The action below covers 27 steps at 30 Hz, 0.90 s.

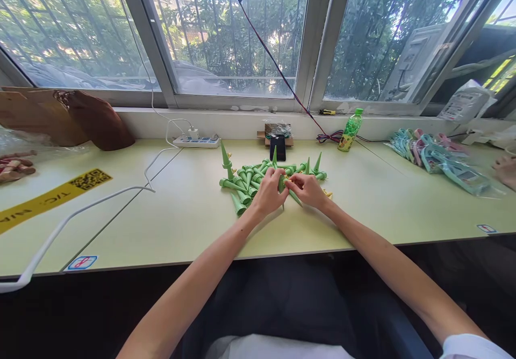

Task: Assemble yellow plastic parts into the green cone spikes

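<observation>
A pile of green cone-shaped plastic spikes [242, 181] with ringed collars lies on the pale table, a few of them standing point up. My left hand [268, 191] is closed around one green plastic spike [281, 184] at the near side of the pile. Against that spike, my right hand [309, 189] pinches at its collar end, where a bit of yellow shows; the small piece between its fingertips is mostly hidden. Small yellow parts [328, 193] lie just right of my right hand.
Behind the pile are a black phone [278, 148], a power strip [196, 142] and a green bottle [350, 130]. A white cable [80, 214] crosses the left side. Bagged pastel items [435, 152] lie at right, near another person's hand [504, 170].
</observation>
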Each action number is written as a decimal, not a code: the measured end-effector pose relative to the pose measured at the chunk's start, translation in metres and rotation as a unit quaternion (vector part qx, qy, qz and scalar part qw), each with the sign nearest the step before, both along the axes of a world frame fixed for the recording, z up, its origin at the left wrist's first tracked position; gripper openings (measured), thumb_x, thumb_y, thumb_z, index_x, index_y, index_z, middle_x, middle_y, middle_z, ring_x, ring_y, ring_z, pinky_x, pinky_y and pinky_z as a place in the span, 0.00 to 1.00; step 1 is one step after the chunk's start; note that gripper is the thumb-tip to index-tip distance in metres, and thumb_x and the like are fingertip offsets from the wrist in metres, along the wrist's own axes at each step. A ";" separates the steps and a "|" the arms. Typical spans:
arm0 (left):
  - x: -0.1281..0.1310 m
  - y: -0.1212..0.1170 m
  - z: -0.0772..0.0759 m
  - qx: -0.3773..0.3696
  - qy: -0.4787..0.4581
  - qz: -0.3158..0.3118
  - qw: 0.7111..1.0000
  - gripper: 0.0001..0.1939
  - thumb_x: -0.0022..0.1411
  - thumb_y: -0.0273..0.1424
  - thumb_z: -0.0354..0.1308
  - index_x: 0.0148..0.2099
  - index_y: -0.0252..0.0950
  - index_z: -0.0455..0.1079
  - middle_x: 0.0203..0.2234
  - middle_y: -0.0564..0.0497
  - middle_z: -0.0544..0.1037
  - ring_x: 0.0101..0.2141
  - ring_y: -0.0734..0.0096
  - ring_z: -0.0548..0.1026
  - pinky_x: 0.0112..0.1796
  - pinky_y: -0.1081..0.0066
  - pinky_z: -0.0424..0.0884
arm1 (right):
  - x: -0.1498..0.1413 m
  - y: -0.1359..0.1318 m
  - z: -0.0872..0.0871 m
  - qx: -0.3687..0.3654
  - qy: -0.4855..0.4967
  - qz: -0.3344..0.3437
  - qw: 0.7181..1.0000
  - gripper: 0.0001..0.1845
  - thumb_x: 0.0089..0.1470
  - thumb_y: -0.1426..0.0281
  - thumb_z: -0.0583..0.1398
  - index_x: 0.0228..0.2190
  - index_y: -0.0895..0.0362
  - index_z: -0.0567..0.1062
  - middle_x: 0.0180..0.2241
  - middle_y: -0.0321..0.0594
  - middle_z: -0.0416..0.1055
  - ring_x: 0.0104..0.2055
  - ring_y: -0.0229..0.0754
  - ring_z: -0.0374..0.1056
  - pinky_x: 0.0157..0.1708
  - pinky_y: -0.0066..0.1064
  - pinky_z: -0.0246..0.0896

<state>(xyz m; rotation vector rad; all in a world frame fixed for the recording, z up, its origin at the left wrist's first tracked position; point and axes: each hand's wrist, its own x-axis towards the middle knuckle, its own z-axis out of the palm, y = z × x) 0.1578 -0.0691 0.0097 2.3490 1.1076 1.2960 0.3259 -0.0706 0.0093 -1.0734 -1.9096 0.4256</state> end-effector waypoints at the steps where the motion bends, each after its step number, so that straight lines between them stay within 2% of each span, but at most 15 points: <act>1: 0.000 0.000 0.000 0.001 0.001 -0.001 1.000 0.14 0.60 0.26 0.57 0.49 0.37 0.65 0.41 0.48 0.67 0.22 0.80 0.64 0.31 0.70 0.70 | 0.000 0.000 0.000 0.001 -0.003 0.000 1.000 0.19 0.59 0.56 0.57 0.24 0.57 0.71 0.17 0.33 0.61 0.20 0.35 0.52 0.23 0.31 0.46; 11: 0.000 -0.001 0.002 0.001 0.008 -0.005 1.000 0.13 0.60 0.27 0.58 0.48 0.37 0.65 0.41 0.48 0.67 0.23 0.79 0.64 0.32 0.70 0.70 | 0.001 0.001 0.000 0.018 -0.027 -0.007 0.999 0.28 0.62 0.52 0.51 0.17 0.56 0.61 0.17 0.32 0.54 0.22 0.35 0.47 0.23 0.31 0.43; 18: 0.000 0.000 0.001 0.003 0.010 -0.001 1.000 0.15 0.59 0.26 0.59 0.49 0.37 0.65 0.41 0.48 0.68 0.25 0.76 0.67 0.33 0.69 0.71 | 0.001 0.002 -0.001 0.014 -0.023 -0.014 1.000 0.31 0.63 0.48 0.49 0.17 0.56 0.63 0.16 0.34 0.57 0.21 0.35 0.50 0.23 0.31 0.45; 22: 0.000 0.001 0.000 0.000 0.007 0.012 1.000 0.15 0.60 0.27 0.58 0.49 0.37 0.65 0.41 0.48 0.68 0.22 0.79 0.64 0.32 0.68 0.70 | 0.001 0.000 0.002 0.014 0.015 -0.038 0.999 0.26 0.63 0.51 0.52 0.22 0.56 0.67 0.17 0.34 0.60 0.21 0.36 0.54 0.23 0.31 0.48; 27: -0.001 0.002 0.001 0.003 0.005 0.028 1.000 0.14 0.60 0.27 0.58 0.49 0.37 0.66 0.42 0.47 0.68 0.25 0.76 0.67 0.32 0.69 0.70 | 0.002 -0.001 0.002 0.005 0.028 -0.002 1.000 0.16 0.59 0.56 0.59 0.34 0.57 0.73 0.24 0.37 0.70 0.24 0.38 0.61 0.25 0.30 0.54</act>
